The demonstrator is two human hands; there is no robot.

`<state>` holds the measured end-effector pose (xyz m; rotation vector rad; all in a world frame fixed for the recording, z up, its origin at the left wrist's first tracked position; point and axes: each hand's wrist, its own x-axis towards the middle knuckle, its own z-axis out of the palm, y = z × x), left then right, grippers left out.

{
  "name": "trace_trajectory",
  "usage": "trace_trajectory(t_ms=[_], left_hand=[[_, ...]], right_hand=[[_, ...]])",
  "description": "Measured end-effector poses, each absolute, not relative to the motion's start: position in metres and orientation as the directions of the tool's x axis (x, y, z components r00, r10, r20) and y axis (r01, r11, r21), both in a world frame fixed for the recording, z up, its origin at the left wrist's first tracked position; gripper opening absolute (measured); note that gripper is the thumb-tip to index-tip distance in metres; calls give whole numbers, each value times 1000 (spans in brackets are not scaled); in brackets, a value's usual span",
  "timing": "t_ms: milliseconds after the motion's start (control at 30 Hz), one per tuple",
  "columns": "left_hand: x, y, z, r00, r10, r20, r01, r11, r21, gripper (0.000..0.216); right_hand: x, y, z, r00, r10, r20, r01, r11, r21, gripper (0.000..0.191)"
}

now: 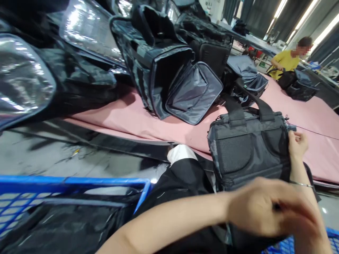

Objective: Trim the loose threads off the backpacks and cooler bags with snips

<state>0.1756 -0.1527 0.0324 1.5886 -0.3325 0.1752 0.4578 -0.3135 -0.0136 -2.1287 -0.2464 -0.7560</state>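
Observation:
A black bag (254, 148) with two webbing handles and a mesh pocket stands on my lap, leaning against the edge of the pink-covered table. My right hand (298, 144), a bracelet at its wrist, is at the bag's upper right side. Its fingers are curled closed at the side edge, close to a small grey tab (291, 127). My left hand (265, 208) crosses low in front of the bag toward my right forearm. Motion smears its fingers, so whether they hold anything does not show. The lower part of the bag is hidden behind my left arm.
On the pink table cover (159, 123) stands an open camouflage bag (159, 63), with silver-lined bags (87, 31) piled to its left. A blue crate (74, 180) holding dark bags is at lower left. Farther back, a person in yellow (287, 61) handles another bag (299, 84).

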Motion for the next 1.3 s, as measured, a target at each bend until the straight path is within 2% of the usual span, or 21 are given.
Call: trace_trajectory(t_ms=[67,133,200,267,400,567,733,800,933,1000,1200,1267,1300], left_hand=[[203,-140,28,936,9,353,-346,-181,921,16],[235,-126,20,897,239,373,-232,-462,856,14],[267,-113,12,861,313,401,-108,-658,745,16],[293,-105,7,866,315,388,-24,-748,663,18],[316,-99,2,882,312,353,58,-816,576,15],[316,-101,-7,877,272,396,50,-872,488,14],[319,-109,-17,884,154,441,7,-948,317,18],[321,-109,-17,878,156,452,-8,-940,341,18],[320,-100,-16,831,311,461,-54,-780,624,15],[319,-92,-15,812,355,463,-108,-689,717,14],[315,-81,-26,824,313,473,-227,-582,781,19],[315,-80,-30,831,301,468,-246,-556,794,28],[316,-80,-31,834,296,466,-252,-547,798,31]], right_hand=[[458,-313,-15,803,-71,592,429,-622,-656,31],[459,-312,-16,798,-57,600,440,-624,-645,33],[460,-312,-16,786,-41,616,457,-633,-625,35],[461,-312,-17,791,-26,612,460,-633,-622,37],[462,-312,-20,825,-44,564,423,-613,-667,40],[465,-312,-26,833,-32,552,437,-576,-691,42],[462,-312,-25,844,-38,535,414,-586,-696,42],[460,-312,-24,841,-39,539,416,-591,-691,42],[455,-311,-23,836,-32,548,425,-594,-683,42],[453,-311,-21,837,-29,546,424,-595,-682,41],[423,-301,-15,793,1,610,486,-605,-631,37],[401,-288,-17,775,113,622,561,-576,-595,33],[390,-281,-19,767,215,604,605,-554,-571,31]])
